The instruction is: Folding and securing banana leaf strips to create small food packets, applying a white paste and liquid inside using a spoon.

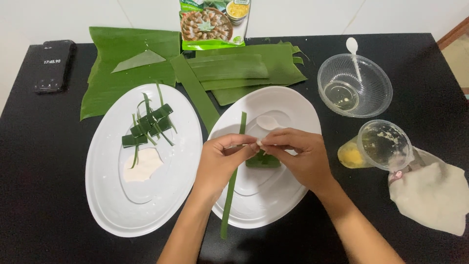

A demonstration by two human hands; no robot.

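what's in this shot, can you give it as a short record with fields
surface: black table
left hand: pinching a small white piece at the fingertips, over a long green leaf strip
right hand: meeting the left hand at the same piece, above a small green leaf parcel
under the hands: white oval plate with a white spoon
left plate: folded leaf pieces, white dough patch
behind: banana leaves, food packet, phone
right side: clear bowl, tipped plastic cup
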